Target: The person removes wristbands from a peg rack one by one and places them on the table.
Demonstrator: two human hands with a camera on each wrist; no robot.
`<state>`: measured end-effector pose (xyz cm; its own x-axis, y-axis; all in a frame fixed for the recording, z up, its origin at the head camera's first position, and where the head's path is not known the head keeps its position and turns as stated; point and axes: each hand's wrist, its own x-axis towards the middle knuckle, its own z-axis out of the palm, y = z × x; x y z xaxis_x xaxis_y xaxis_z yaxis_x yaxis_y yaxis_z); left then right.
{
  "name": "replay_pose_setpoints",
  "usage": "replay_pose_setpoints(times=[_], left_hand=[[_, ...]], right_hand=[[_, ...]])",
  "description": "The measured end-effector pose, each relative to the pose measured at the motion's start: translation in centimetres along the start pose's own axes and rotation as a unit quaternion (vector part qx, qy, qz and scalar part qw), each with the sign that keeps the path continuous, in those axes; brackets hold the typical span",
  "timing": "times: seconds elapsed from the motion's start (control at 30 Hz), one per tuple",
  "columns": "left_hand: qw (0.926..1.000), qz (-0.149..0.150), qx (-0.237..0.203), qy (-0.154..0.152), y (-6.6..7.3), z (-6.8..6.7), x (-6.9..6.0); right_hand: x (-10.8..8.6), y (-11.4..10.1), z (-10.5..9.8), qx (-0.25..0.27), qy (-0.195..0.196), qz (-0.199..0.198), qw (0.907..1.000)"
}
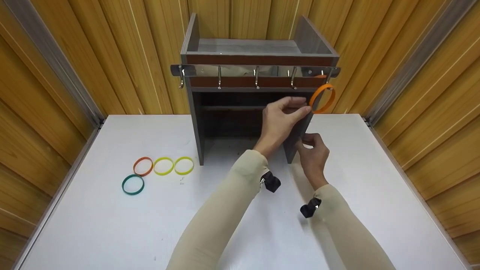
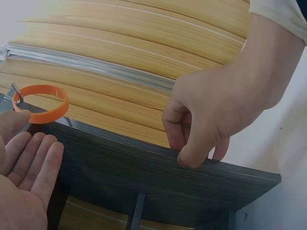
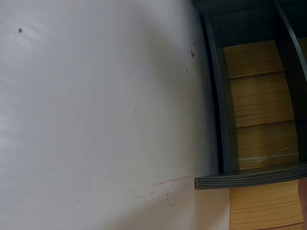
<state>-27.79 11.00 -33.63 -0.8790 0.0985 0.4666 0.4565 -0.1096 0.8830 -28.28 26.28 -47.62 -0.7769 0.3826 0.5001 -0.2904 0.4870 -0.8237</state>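
An orange wristband (image 1: 333, 98) hangs from the far-right hook of the metal hook rail (image 1: 240, 70), which runs across the front of a small grey wooden shelf unit (image 1: 197, 127). My left hand (image 1: 279, 118) is beside the wristband with its fingers fairly straight. In the left wrist view, the thumb tip of the left hand (image 2: 29, 177) meets the lower edge of the wristband (image 2: 50, 115). Lower down, my right hand (image 1: 314, 155) grips the front edge of the unit's right side panel (image 2: 120, 158), thumb and fingers on opposite faces.
Left of the unit, a red wristband (image 1: 135, 170), two yellow wristbands (image 1: 164, 174) and a green wristband (image 1: 129, 193) lie flat on the white table (image 1: 93, 232). Wood-patterned walls (image 1: 150, 56) enclose the back and sides. More bare hooks (image 1: 219, 78) line the rail.
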Motion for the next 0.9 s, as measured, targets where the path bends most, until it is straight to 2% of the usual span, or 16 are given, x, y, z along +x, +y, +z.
replay_pose_setpoints(times=[0.1, 0.3, 0.6, 0.73, 0.9], left_hand=[[1.0, 0.002, -0.003, -0.001, 0.1, 0.4, 0.1], [0.9999, -0.012, -0.007, -0.005, 0.2, 0.9, 0.2], [0.9999, -0.011, -0.008, -0.004, 0.2, 1.1, 0.4], [0.9992, -0.016, -0.036, 0.005, 0.4, 1.1, 0.5], [0.9941, -0.034, -0.102, 0.017, 0.7, 1.2, 0.5]], right_hand=[[0.0, 0.1, -0.1, 0.001, 0.003, -0.008, 1.0], [0.0, 0.3, -0.2, 0.004, -0.001, -0.021, 0.9998], [0.0, 0.2, -0.3, 0.013, 0.0, -0.009, 0.9999], [0.1, 0.2, -0.3, 0.005, 0.0, -0.009, 1.0], [0.1, 0.1, -0.4, 0.001, 0.002, 0.002, 1.0]])
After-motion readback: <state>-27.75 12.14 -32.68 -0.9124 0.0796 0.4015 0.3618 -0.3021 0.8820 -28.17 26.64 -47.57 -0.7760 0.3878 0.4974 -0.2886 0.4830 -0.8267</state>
